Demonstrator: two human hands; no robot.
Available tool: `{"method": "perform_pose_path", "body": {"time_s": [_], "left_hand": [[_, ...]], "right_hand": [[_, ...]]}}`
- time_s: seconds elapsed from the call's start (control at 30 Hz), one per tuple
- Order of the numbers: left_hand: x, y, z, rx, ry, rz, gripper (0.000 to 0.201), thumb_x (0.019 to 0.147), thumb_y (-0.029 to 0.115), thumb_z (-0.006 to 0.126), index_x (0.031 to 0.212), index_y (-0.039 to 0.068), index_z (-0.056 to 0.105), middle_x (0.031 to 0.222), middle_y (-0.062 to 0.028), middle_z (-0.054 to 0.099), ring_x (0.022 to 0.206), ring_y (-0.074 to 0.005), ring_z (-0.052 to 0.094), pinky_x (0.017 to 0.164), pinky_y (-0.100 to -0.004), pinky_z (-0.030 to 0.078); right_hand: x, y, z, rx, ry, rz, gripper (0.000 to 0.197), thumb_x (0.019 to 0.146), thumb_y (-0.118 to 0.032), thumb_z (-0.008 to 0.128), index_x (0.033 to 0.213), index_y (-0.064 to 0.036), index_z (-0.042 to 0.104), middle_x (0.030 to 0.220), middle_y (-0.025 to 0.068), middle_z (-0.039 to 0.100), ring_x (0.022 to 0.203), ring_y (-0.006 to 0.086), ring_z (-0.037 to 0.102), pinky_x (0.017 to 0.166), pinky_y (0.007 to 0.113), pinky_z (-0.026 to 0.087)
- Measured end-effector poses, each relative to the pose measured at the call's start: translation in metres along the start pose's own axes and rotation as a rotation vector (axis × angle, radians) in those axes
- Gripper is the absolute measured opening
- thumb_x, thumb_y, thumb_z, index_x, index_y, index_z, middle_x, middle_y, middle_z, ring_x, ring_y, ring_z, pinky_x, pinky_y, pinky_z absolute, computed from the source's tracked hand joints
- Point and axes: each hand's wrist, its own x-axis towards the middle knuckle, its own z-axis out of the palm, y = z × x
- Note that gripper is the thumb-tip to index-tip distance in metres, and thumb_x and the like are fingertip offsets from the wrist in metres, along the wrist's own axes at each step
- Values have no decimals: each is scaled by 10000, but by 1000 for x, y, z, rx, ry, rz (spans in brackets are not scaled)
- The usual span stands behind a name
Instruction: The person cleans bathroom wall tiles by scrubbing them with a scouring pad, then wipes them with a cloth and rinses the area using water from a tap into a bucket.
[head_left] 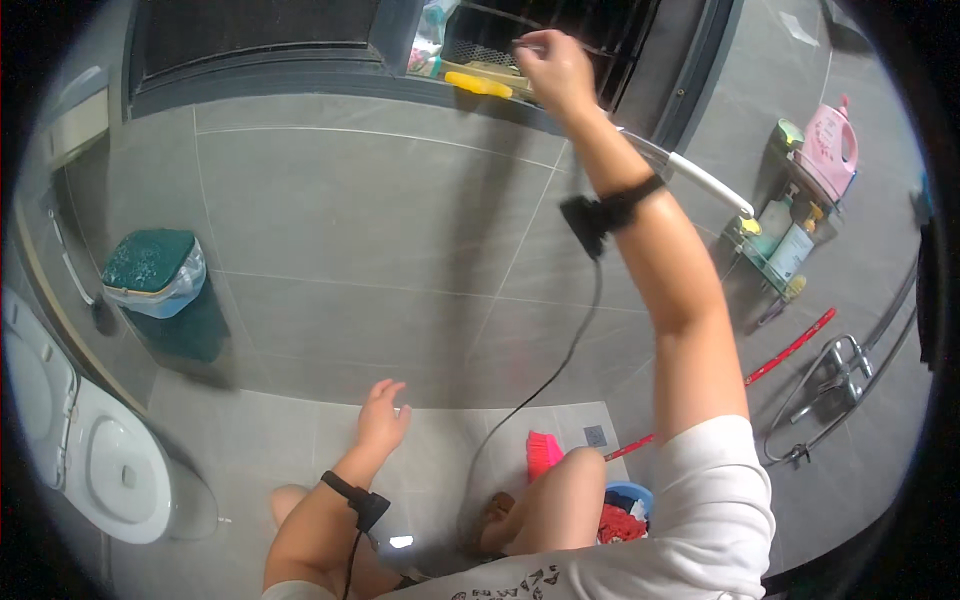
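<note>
My right hand [560, 75] reaches up to the open window, over the sill. Its fingers are pinched together, and a small dark bit shows at their tips that I cannot make out. Just left of it on the sill lies a yellow plastic object [478, 84]. A mesh-like tray [485, 58] and a colourful plastic package [430, 40] are behind that. Low over the pale floor hangs my left hand [382, 418], fingers apart, holding nothing. Each forearm wears a black strap with a small device and a cable.
A white-handled rod [710, 185] slants below the window. Corner shelves hold a pink jug [828, 150] and pump bottles [793, 250]. A shower tap [845, 370], red-poled broom [543, 455] and blue bucket [630, 492] are at right. Left are a toilet [120, 480] and green bin [150, 262].
</note>
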Motion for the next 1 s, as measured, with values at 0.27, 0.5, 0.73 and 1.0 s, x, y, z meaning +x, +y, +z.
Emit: {"method": "perform_pose_path", "body": {"time_s": [0.27, 0.5, 0.73, 1.0], "left_hand": [[7, -7, -1, 56, 4, 53, 365, 780, 110, 631, 1144, 104, 601, 1287, -141, 508, 1164, -332, 509, 966, -407, 424], [18, -10, -13, -60, 45, 37, 337, 779, 82, 610, 1116, 93, 611, 1268, -159, 523, 1172, -338, 501, 982, -402, 412], [16, -10, -21, -67, 57, 21, 330, 784, 86, 609, 1114, 77, 611, 1267, -154, 528, 1169, -338, 502, 982, -398, 411], [-7, 3, -38, -111, 90, -53, 319, 804, 106, 616, 1122, 78, 607, 1235, -144, 546, 1096, -337, 547, 930, -390, 446]], "right_hand": [[-8, -39, 75, -223, -502, 351, 552, 886, -513, 509, 967, 2, 688, 1019, 196, 665, 998, 335, 625, 877, 412, 480], [-21, -35, 88, -321, -404, 133, 470, 817, -459, 649, 864, 7, 695, 922, 170, 674, 910, 313, 622, 813, 389, 485], [-32, -29, 119, -298, 26, 4, 291, 759, -251, 737, 927, -21, 684, 935, 148, 642, 937, 297, 580, 788, 369, 494], [-50, -79, 82, 540, 363, 17, 68, 834, -22, 575, 880, -19, 625, 921, 107, 639, 894, 264, 594, 843, 371, 455]]}}
